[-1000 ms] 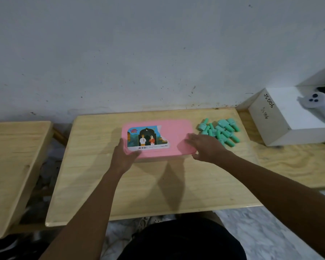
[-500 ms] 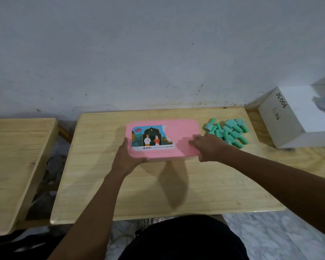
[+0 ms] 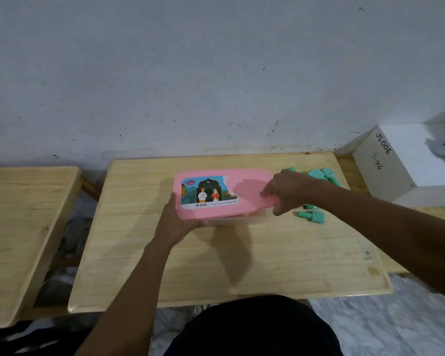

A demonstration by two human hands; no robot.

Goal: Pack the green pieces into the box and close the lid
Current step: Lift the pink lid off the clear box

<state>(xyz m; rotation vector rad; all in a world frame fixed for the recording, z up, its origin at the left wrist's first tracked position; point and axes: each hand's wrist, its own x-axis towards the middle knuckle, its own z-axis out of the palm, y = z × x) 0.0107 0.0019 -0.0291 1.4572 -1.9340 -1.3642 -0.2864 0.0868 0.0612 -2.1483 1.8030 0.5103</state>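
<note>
1 head view, facing down, table [image 3: 242, 253] near

Pink lid [image 3: 244, 194], rounded rectangle with a picture label on its left half, lying over the translucent box [image 3: 242, 220], near-right edge seemingly lifted a little off the rim. Green pieces [image 3: 324, 174] heaped just right of the box, partly hidden, with one stray piece [image 3: 312, 216] apart and nearer, on its side.

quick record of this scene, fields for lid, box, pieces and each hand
pink lid: on the box, right end looks lifted
left hand: grips lid's near left corner
right hand: pinches lid's right edge
green pieces: loose on table, right of box, partly behind right hand
white box: far right, marked JS006
</note>
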